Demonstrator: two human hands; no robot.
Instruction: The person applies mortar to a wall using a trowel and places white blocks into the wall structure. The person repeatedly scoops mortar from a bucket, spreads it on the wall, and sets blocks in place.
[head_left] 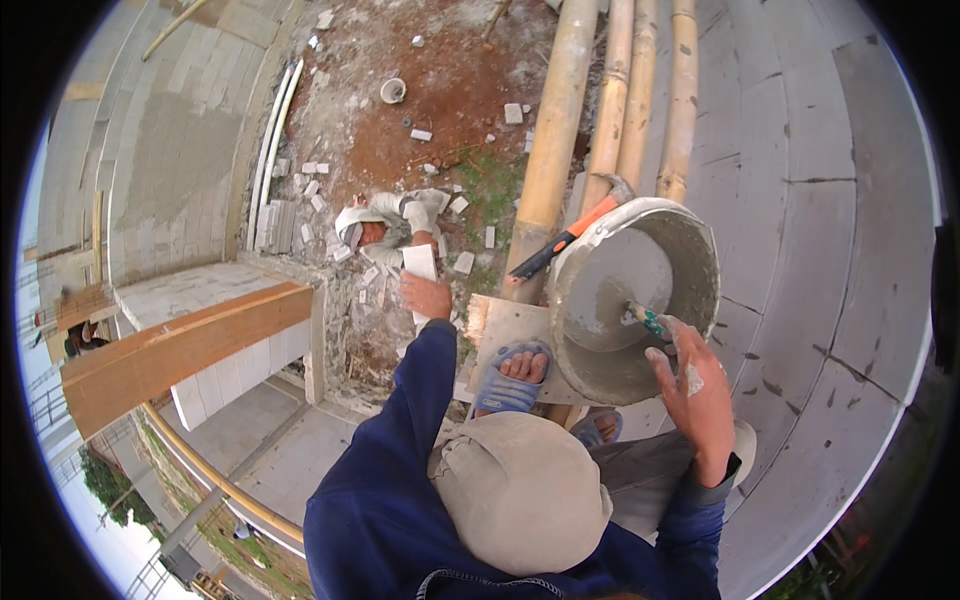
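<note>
Head view, centre: left hand (pixel 427 296) clasped a white rectangular block (pixel 420 262); right hand (pixel 695 385) pinched a green-handled tool (pixel 651 322); a grey block wall (pixel 810 240) filled frame right.

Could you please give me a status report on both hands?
Left hand gripping white block, co-worker's hand near its far end. Right hand at green handle in bucket. Hammer alongside bucket.

Pretty open drop into the bucket (pixel 692 270) right of center, but the right hand (pixel 695 385) crowds its lower right, hammer (pixel 565 240)'s along its upper left, bamboo poles (pixel 560 110) above, wall (pixel 800 230) far right.
</note>
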